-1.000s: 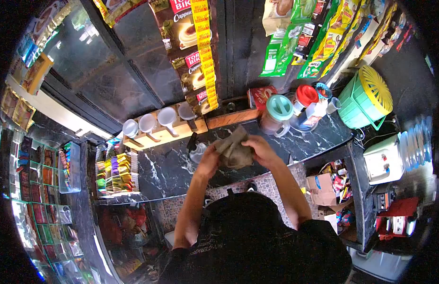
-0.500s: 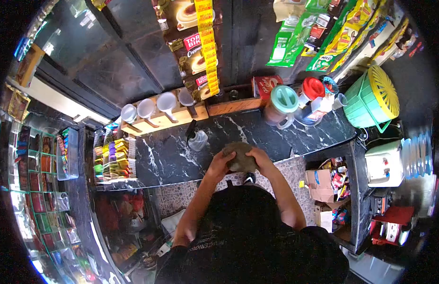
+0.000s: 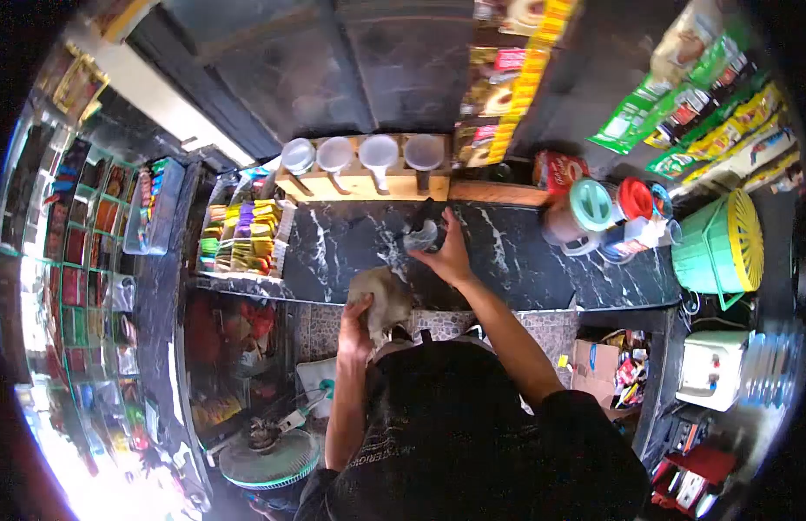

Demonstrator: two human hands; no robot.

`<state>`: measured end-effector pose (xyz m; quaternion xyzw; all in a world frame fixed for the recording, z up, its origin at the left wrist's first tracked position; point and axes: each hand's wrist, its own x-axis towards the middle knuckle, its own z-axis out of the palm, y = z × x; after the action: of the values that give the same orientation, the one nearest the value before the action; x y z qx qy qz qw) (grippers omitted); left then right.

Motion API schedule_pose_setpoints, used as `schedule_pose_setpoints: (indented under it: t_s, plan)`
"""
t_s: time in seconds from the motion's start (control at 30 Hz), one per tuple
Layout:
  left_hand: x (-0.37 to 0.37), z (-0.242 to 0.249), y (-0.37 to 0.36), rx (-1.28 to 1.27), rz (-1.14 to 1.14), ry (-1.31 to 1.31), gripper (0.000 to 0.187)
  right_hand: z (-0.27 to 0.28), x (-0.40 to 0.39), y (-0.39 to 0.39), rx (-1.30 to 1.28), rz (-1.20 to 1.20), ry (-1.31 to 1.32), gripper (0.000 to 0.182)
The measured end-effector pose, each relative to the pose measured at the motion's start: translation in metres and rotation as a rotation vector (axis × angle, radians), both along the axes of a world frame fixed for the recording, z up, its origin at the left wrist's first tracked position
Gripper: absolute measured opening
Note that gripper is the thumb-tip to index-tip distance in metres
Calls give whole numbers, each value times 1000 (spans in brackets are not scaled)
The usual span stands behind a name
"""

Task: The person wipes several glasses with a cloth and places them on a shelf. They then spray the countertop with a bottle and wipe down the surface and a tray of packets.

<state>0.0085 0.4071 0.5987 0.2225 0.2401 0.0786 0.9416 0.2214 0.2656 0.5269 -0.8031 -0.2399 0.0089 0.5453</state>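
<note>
Because the left hand (image 3: 355,323) alone clutches the cloth (image 3: 387,298) by the counter's (image 3: 525,260) near edge, the right hand (image 3: 449,249) can reach apart | right hand curves around the bottle (image 3: 419,239), cannot tell whether gripping | cups (image 3: 379,151) sit in the rack (image 3: 405,186), handles (image 3: 380,181) outward, likely for easy grabbing

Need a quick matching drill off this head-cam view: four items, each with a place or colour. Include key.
Items:
1. Cloth
2. Clear bottle
3. Pitcher
4. Green container

Descriptions:
A. Has a teal lid
B. On the counter, right beside the right hand
C. Has a yellow lid
D. In the left hand

Pairs: 1-D, 2-B, 3-A, 4-C
</note>
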Motion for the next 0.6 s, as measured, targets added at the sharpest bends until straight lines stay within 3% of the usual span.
schedule_pose_setpoints:
  t_s: [0.07,0.17,0.2,0.37,0.43,0.47,0.5,0.57,0.6]
  plan:
    - [-13,-3,15,-75,87,86,51,-1,0,28,2,-125,-183,104]
    - [-43,-11,41,-91,178,9,48,-1,-1,57,-57,-214,-76,102]
    - [-50,-18,48,-90,223,2,49,-1,1,63,103,-202,11,89]
    - [-67,2,80,-79,275,69,47,-15,4,85,129,-271,-199,70]
    - [-74,-10,94,-41,257,-23,59,-13,-5,89,265,-245,2,64]
    - [-79,-16,102,-51,268,9,56,-9,-8,95,237,-354,-212,35]
    - [-83,-21,108,-56,277,8,56,-6,-12,98,234,-344,-213,35]
    - [-86,-21,120,-118,304,42,55,-7,-21,92,444,-344,232,21]
    - [-87,-22,126,-122,310,41,55,-5,-23,89,409,-265,168,44]
